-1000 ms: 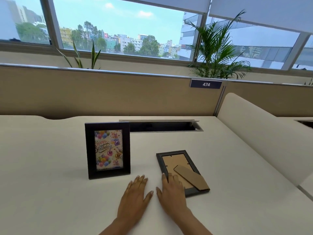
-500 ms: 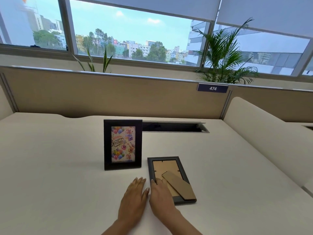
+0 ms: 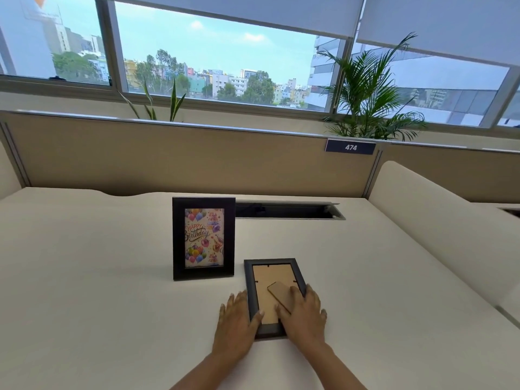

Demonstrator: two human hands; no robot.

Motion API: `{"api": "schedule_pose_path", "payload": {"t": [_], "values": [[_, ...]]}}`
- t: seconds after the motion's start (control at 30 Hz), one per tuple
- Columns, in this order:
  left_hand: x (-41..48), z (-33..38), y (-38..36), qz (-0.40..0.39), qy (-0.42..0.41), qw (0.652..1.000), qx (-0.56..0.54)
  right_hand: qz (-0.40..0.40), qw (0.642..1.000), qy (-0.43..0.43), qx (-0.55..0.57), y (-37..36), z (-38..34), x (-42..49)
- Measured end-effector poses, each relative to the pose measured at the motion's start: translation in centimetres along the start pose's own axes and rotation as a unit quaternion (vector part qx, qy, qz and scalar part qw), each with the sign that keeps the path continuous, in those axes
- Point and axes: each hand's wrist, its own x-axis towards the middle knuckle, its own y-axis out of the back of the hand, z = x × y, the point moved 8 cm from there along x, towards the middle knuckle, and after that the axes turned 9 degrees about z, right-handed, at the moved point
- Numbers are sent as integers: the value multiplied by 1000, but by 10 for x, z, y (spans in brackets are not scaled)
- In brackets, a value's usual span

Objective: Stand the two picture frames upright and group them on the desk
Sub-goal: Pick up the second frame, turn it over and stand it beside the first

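Note:
A black picture frame (image 3: 203,238) with a "Happy Birthday" balloon card stands upright on the white desk (image 3: 84,291). Just right of it and nearer to me, a second black frame (image 3: 270,277) lies face down, its brown backing and cardboard stand (image 3: 278,294) showing. My left hand (image 3: 236,319) holds the flat frame's left rail, fingers outside it and thumb on the backing. My right hand (image 3: 305,315) lies over the stand and the frame's right rail, fingers spread. The frame's near corners are hidden under both hands.
A cable slot (image 3: 287,211) is cut into the desk behind the frames. A tan partition (image 3: 168,161) with a "474" label (image 3: 350,147) closes the back. A cream side divider (image 3: 439,235) rises on the right. Plants (image 3: 368,102) stand behind the partition.
Both hands have moved forward from the desk surface in front of the flat frame onto it, the right one sliding across to the stand and right rail. The view has shifted left.

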Motion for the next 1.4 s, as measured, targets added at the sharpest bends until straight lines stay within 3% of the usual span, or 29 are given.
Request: {"api": "schedule_pose_path", "payload": {"t": [0.1, 0.2, 0.27, 0.4, 0.53, 0.6, 0.77, 0.9, 1.03, 1.17, 1.3, 1.4], "values": [[1, 12, -10, -39, 26, 998, -52, -3, 1000, -1, 15, -1, 0, -1], [4, 15, -7, -36, 106, 974, -197, -5, 1000, 9, 5, -1, -3, -3], [7, 17, -2, -30, 145, 939, -312, -4, 1000, 15, -14, 0, -5, -5], [8, 17, 8, -6, 222, 872, -435, -10, 999, 23, -35, 1, -9, -9], [10, 25, 17, 9, 254, 768, -588, -14, 1000, 12, 6, 7, -5, -9], [13, 30, 23, 3, 249, 741, -624, -26, 998, -4, 57, 11, -4, -7], [22, 63, 38, -42, 181, 772, -608, -65, 977, -47, 197, 37, -19, 1], [19, 89, 40, -66, 156, 778, -605, -123, 930, -105, 331, 57, -34, 6], [15, 116, 39, -101, 148, 766, -617, -115, 951, -54, 282, 76, -40, 12], [15, 131, 30, -142, 135, 770, -607, -87, 958, -71, 264, 86, -25, 18], [12, 119, 23, -140, 122, 816, -547, -35, 945, -130, 299, 96, 2, 28], [13, 89, 21, -89, 133, 863, -480, -42, 885, -193, 421, 91, 21, 28]]}}
